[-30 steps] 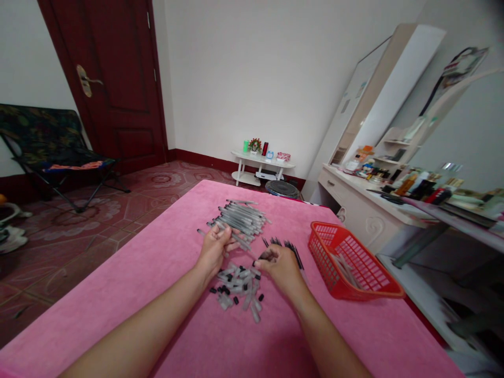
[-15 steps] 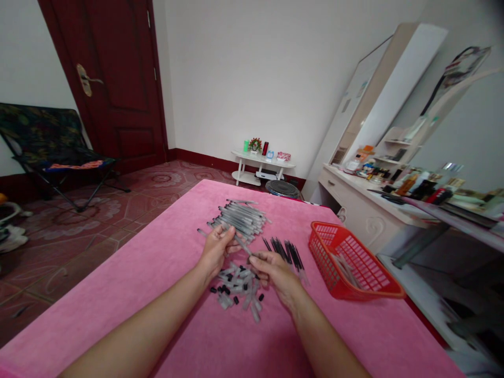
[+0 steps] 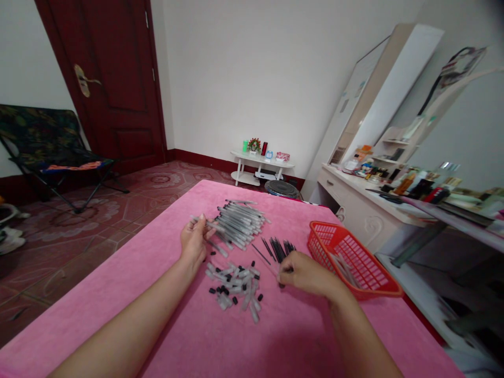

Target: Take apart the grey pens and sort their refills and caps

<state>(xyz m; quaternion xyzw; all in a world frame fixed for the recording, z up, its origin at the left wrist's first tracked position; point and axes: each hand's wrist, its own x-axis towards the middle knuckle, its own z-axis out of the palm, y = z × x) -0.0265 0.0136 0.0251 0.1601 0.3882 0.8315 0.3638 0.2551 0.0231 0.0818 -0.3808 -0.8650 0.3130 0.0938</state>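
My left hand (image 3: 193, 241) is closed around a clear grey pen barrel (image 3: 210, 226), left of the pile of pens. My right hand (image 3: 305, 273) pinches the clear tail end of a thin pen refill (image 3: 261, 254), its dark length pointing toward the pile. A small black piece (image 3: 281, 285) shows under those fingers; whether they hold it I cannot tell. Black refills (image 3: 280, 249) lie in a row just beyond the right hand. Between my forearms is a heap of clear pen caps (image 3: 237, 283) and small black plugs. Many grey pens (image 3: 240, 220) lie stacked behind.
A red plastic basket (image 3: 354, 262) with some pale sticks inside stands at the right of the pink cloth-covered table (image 3: 157, 273). Beyond are a dresser (image 3: 362, 194) crowded with bottles, a low white stand (image 3: 262, 160) and a folding chair (image 3: 59, 147) on the left.
My hands have moved apart from a shared pen above the caps. The left went left with the barrel; the right went right to the refills, holding a refill.
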